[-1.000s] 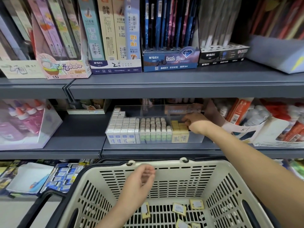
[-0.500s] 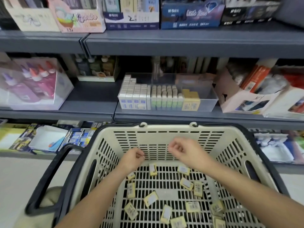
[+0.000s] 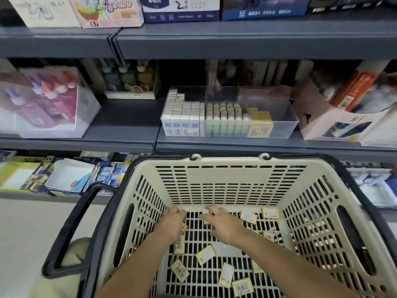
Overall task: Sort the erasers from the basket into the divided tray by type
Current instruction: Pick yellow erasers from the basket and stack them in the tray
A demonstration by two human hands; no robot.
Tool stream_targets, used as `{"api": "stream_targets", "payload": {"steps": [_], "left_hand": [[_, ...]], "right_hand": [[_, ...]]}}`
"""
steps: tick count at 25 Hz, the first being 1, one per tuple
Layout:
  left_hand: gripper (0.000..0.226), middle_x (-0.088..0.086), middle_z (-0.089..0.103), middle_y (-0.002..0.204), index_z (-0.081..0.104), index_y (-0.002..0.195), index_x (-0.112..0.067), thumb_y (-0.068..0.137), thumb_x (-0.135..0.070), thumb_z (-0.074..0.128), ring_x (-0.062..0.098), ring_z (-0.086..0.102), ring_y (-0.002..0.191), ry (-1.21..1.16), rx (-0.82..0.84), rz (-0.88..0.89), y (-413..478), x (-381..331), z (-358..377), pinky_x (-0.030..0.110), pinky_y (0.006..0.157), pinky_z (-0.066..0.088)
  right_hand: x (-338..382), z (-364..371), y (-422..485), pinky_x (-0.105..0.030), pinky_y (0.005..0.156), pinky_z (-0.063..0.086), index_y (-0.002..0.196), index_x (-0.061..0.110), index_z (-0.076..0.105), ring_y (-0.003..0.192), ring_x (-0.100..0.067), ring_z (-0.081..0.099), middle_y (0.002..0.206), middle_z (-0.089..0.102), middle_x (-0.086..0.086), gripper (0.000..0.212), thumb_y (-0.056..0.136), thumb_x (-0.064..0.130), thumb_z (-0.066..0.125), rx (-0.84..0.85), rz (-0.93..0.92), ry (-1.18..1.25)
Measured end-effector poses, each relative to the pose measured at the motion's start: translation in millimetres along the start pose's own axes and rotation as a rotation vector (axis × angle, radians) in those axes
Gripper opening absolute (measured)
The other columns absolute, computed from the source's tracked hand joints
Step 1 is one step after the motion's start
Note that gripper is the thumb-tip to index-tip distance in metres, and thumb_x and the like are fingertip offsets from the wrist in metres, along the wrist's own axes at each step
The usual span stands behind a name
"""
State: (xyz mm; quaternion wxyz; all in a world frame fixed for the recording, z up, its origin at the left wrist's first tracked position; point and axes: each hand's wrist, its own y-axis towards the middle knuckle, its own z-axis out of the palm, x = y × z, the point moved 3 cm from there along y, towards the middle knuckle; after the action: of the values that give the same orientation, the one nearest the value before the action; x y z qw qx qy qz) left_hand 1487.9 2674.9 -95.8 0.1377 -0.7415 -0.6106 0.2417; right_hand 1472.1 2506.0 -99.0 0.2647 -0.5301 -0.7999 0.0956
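L hand point(image 3: 173, 222) curled, R hand point(image 3: 223, 226) on erasers point(image 3: 205, 254) in basket point(image 3: 227, 162) (grips: can't tell). Weak pinch may drop one before tray point(image 3: 283, 125).

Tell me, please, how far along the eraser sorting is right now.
Done: the divided tray holds rows of blue-and-white erasers and green-and-white erasers, plus a short yellow stack. In hand: the left hand and right hand are both down in the basket among loose yellow erasers; whether either grips one is unclear. Left: about a dozen of them lie on the basket floor.
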Motion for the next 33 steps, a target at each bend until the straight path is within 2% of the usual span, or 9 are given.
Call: {"api": "stream_targets", "payload": {"steps": [8,14,15,17,19,20,23,26,33], "left_hand": [[0.029,0.006,0.046,0.127,0.046,0.12,-0.017,0.093,-0.025,0.052,0.025,0.038,0.121,0.106,0.06,0.087,-3,-3,7,0.039,0.098,0.039],[0.028,0.014,0.054,0.12,0.048,0.117,-0.005,0.09,-0.001,0.04,0.026,0.053,0.105,0.219,0.075,0.087,-8,-19,2,0.037,0.091,0.046],[0.024,0.015,0.058,0.115,0.049,0.114,-0.003,0.094,-0.004,0.037,0.024,0.056,0.097,0.106,0.069,0.051,-7,-20,-4,0.036,0.086,0.049],[0.028,0.015,0.063,0.104,0.052,0.113,-0.003,0.101,-0.017,0.031,0.021,0.058,0.085,-0.493,0.091,-0.085,-6,-24,-17,0.036,0.077,0.051],[0.035,0.012,0.065,0.099,0.056,0.111,-0.006,0.101,-0.027,0.03,0.021,0.062,0.087,-1.152,0.32,-0.154,-12,-43,-21,0.033,0.077,0.052],[0.038,0.01,0.066,0.099,0.059,0.108,-0.008,0.099,-0.032,0.031,0.021,0.063,0.09,-1.291,0.432,-0.129,-13,-53,-22,0.034,0.08,0.052],[0.042,0.006,0.068,0.091,0.063,0.103,-0.011,0.09,-0.049,0.052,0.02,0.065,0.086,-1.418,0.591,-0.055,-19,-67,-22,0.033,0.078,0.055],[0.045,0.004,0.068,0.086,0.058,0.114,-0.007,0.078,-0.032,0.07,0.016,0.066,0.08,-1.445,0.524,-0.088,-17,-52,-22,0.03,0.074,0.056],[0.034,0.009,0.067,0.1,0.059,0.106,-0.008,0.076,0.003,0.071,0.02,0.065,0.093,-1.267,0.509,-0.301,-16,-19,-2,0.035,0.081,0.056]], "right_hand": [[-17,-15,-13,-0.035,0.076,0.05,0.107,0.017,0.045,0.092,-0.023,0.056,0.11,0.051,-0.004,0.028,0.084,0.021,0.059,-0.007,0.103,0.171],[-34,-52,-30,-0.033,0.074,0.055,0.096,0.018,0.053,0.083,-0.015,0.066,0.091,0.062,0.003,0.004,0.094,0.018,0.049,-0.1,0.201,0.621],[-34,-55,-33,-0.029,0.07,0.054,0.095,0.019,0.053,0.08,-0.012,0.066,0.089,0.062,0.003,0.005,0.094,0.016,0.049,-0.084,0.205,0.715],[-28,-58,-38,-0.02,0.06,0.05,0.096,0.018,0.054,0.075,-0.008,0.065,0.089,0.063,0.001,0.007,0.095,0.013,0.049,-0.054,0.18,0.826],[-19,-61,-38,-0.016,0.055,0.049,0.099,0.014,0.056,0.072,-0.007,0.063,0.089,0.062,0.0,0.009,0.094,0.01,0.049,-0.06,0.151,0.855],[-14,-61,-36,-0.015,0.053,0.048,0.101,0.012,0.057,0.071,-0.007,0.062,0.087,0.061,-0.001,0.01,0.094,0.009,0.051,-0.074,0.136,0.858],[-6,-61,-33,-0.013,0.054,0.048,0.109,0.007,0.057,0.068,-0.005,0.059,0.085,0.059,-0.001,0.019,0.09,0.008,0.057,-0.137,0.121,0.915],[-4,-52,-35,-0.02,0.065,0.052,0.108,0.009,0.059,0.076,-0.01,0.059,0.092,0.063,-0.006,0.023,0.086,0.012,0.064,-0.186,0.152,0.935],[23,11,-30,-0.033,0.085,0.046,0.13,0.025,0.031,0.106,-0.018,0.051,0.126,0.048,-0.002,0.07,0.075,0.03,0.074,0.138,0.033,0.268]]}}
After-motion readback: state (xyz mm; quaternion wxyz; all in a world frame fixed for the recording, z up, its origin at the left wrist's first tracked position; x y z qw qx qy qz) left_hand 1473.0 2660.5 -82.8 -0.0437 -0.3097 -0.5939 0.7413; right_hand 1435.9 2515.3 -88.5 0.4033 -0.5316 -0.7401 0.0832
